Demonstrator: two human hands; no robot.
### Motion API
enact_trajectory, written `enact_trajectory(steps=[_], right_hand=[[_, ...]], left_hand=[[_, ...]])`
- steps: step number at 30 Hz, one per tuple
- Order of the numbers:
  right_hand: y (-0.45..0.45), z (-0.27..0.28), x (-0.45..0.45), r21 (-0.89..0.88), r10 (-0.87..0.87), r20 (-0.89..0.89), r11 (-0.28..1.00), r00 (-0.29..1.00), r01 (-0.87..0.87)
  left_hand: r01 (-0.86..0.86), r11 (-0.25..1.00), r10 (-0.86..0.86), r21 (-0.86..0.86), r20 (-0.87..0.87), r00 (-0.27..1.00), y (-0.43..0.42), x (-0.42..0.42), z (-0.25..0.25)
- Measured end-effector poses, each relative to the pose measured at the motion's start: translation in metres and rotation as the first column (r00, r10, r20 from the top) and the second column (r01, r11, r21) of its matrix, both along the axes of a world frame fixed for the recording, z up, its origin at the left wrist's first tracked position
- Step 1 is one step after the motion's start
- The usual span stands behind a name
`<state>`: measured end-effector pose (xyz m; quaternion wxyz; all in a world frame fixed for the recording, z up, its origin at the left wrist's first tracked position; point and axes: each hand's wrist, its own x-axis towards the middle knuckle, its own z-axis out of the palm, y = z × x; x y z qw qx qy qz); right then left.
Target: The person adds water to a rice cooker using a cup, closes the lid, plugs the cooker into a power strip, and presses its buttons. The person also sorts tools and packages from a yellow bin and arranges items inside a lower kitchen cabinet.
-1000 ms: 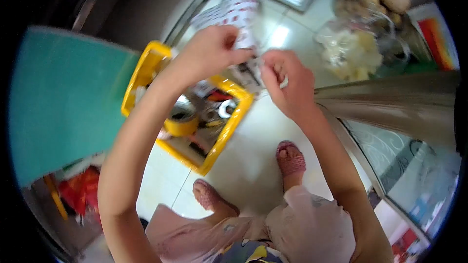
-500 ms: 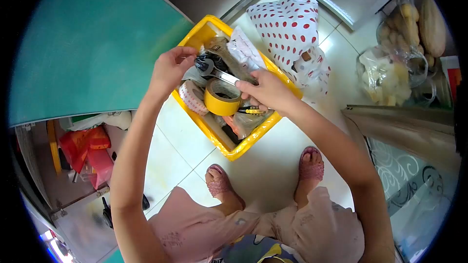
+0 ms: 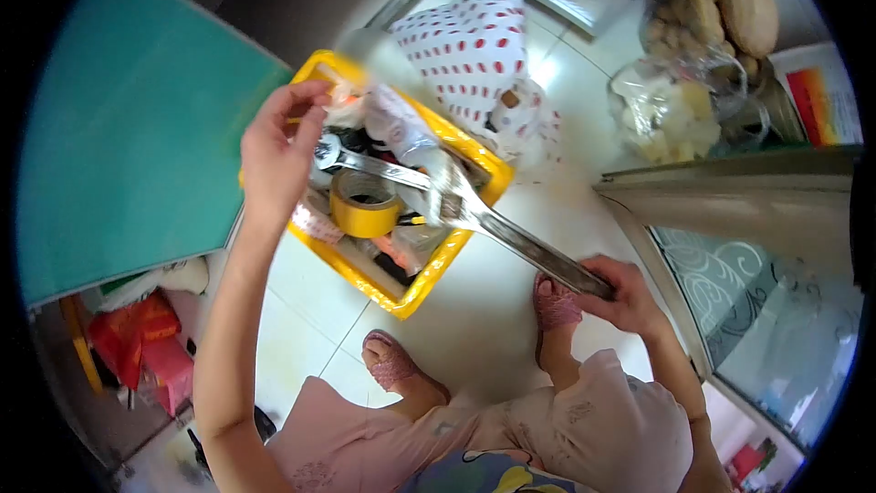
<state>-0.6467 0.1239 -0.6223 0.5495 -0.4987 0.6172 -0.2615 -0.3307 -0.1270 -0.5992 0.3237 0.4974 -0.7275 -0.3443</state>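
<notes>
My right hand [image 3: 625, 294] is closed round the handle end of a large adjustable wrench [image 3: 525, 242], whose jaw end hangs over the right part of a yellow-rimmed basket [image 3: 411, 301]. Fingers bent, my left hand [image 3: 285, 146] is at the basket's left side, near a smaller metal wrench [image 3: 379, 167]; whether its fingertips hold anything is unclear. A roll of yellow tape [image 3: 365, 219] lies in the basket beside a patterned roll [image 3: 316, 222], and a plastic-wrapped item [image 3: 397, 123] is behind them.
A white bag with red dots [image 3: 470, 46] lies on the floor behind the basket. On the left is a green surface [image 3: 137, 128]. Clear bags of food [image 3: 671, 110] stand at the right, above a metal-framed door edge [image 3: 739, 201].
The large wrench has come into view in my right hand, which has moved right and nearer my body. My left hand remains by the basket's left side. The camera view has shifted.
</notes>
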Motion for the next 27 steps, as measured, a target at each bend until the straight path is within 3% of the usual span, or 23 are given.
enact_trajectory(steps=[1,4,6,8,10,11,12,14,15,17,19,20,22,24,27], right_hand=[[0.021,0.011,-0.01,0.076,-0.029,-0.114,0.996,0.993,0.038],[0.083,0.026,-0.036,0.177,-0.188,-0.15,0.961,0.971,0.214],[0.114,0.028,-0.045,0.256,-0.337,-0.101,0.9,0.936,0.352],[0.121,0.026,-0.047,0.253,-0.352,-0.126,0.892,0.927,0.374],[0.11,0.019,-0.041,0.253,-0.368,-0.153,0.883,0.917,0.396],[0.1,0.014,-0.037,0.156,-0.314,-0.172,0.927,0.934,0.34],[0.087,0.01,-0.031,0.174,-0.343,-0.129,0.916,0.93,0.362],[0.062,-0.002,-0.017,0.13,-0.373,-0.029,0.918,0.927,0.374],[0.048,-0.009,-0.007,-0.039,-0.355,-0.052,0.935,0.933,0.354],[0.018,-0.014,0.003,-0.014,-0.376,-0.067,0.927,0.924,0.376],[-0.013,-0.023,0.012,0.089,-0.474,0.034,0.878,0.88,0.47],[-0.028,-0.029,0.016,0.002,-0.447,0.0,0.895,0.895,0.447],[-0.059,-0.046,0.021,-0.175,-0.384,-0.075,0.914,0.92,0.367],[-0.092,-0.062,0.029,-0.156,-0.394,0.066,0.903,0.917,0.4],[-0.159,-0.096,0.047,-0.202,-0.402,0.039,0.894,0.915,0.401]], left_hand=[[0.055,0.998,-0.054,-0.022,0.043,0.998,0.009,-0.017,0.0],[0.237,0.971,-0.232,-0.017,0.152,0.961,0.039,-0.073,-0.001],[0.356,0.917,-0.311,-0.18,0.236,0.92,0.053,-0.106,-0.016],[0.318,0.863,-0.218,-0.394,0.278,0.936,0.057,-0.14,-0.035],[0.258,0.905,-0.191,-0.337,0.219,0.957,0.052,-0.162,-0.042],[0.227,0.961,-0.204,-0.16,0.15,0.968,0.045,-0.166,-0.044],[0.206,0.978,-0.208,0.031,0.082,0.975,0.038,-0.169,-0.045],[0.328,0.922,-0.294,0.206,-0.18,0.939,0.02,-0.161,-0.034],[0.355,0.912,-0.323,0.207,-0.172,0.931,0.015,-0.154,-0.025],[0.287,0.919,-0.266,0.271,-0.112,0.957,0.007,-0.143,-0.02],[0.244,0.915,-0.231,0.32,-0.081,0.97,0.007,-0.139,-0.021],[0.217,0.919,-0.208,0.328,-0.063,0.976,0.008,-0.139,-0.023],[0.286,0.887,-0.254,0.362,-0.134,0.958,0.014,-0.146,-0.017],[0.352,0.888,-0.336,0.296,-0.105,0.936,0.006,-0.154,-0.013],[0.411,0.88,-0.399,0.24,-0.097,0.912,-0.002,-0.162,-0.012]])
